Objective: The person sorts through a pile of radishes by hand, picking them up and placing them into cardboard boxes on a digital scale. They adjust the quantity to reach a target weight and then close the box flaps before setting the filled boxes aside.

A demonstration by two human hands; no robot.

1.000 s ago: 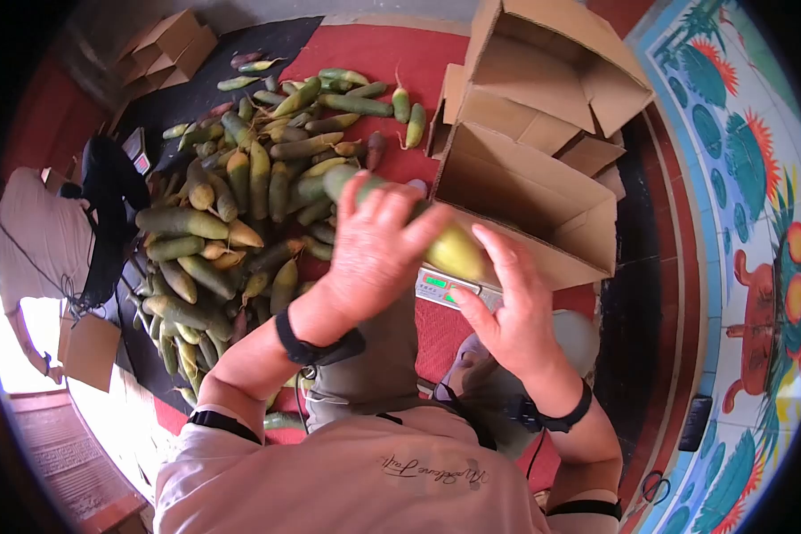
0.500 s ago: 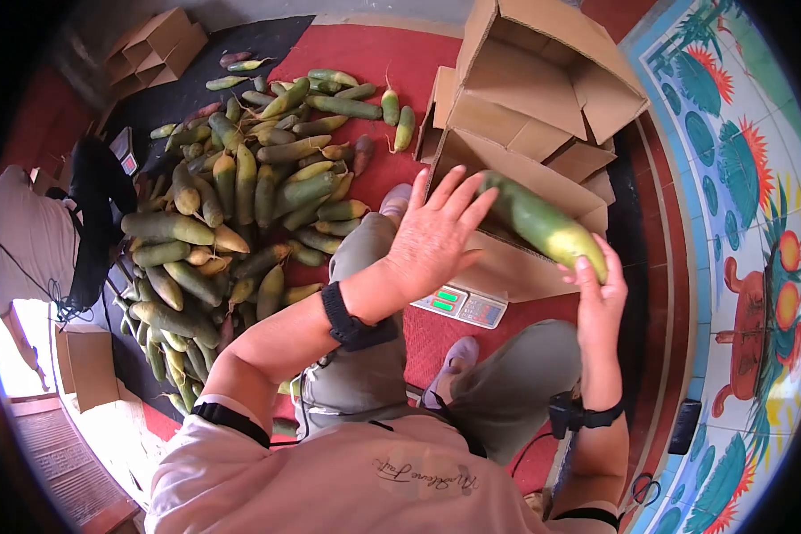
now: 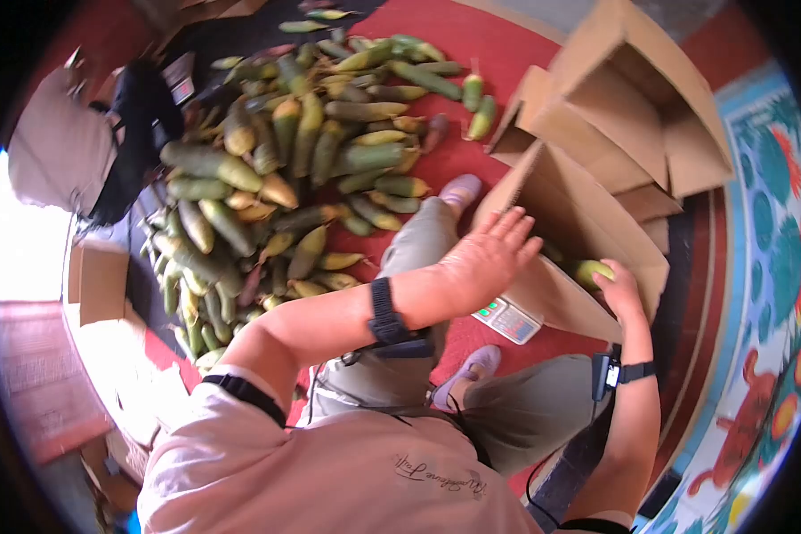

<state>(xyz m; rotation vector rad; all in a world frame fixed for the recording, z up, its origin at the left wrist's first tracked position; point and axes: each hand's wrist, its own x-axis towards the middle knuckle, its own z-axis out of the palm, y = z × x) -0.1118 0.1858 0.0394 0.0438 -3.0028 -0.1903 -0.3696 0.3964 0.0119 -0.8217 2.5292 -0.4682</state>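
Note:
A green radish [image 3: 587, 274] lies low inside the open cardboard box [image 3: 587, 200], only partly visible. My right hand [image 3: 621, 289] reaches over the box's right side with its fingers closed on the radish's yellowish end. Above the box's near left edge, my left hand [image 3: 492, 258] has its fingers stretched out and holds nothing. Under the box, a digital scale [image 3: 507, 320] shows its lit green display. The large pile of green radishes [image 3: 285, 178] spreads over the floor to the left.
Another open box [image 3: 632, 98] stands behind the one at my hands. A person in a light top [image 3: 58, 147] bends at the far left, beside a second scale [image 3: 180, 78]. A small carton [image 3: 102, 283] sits below them. A painted tile wall [image 3: 774, 267] borders the right.
The radish has gone from above the box down into it, with my right hand still on its end. My left hand has come away from it. The view has shifted left.

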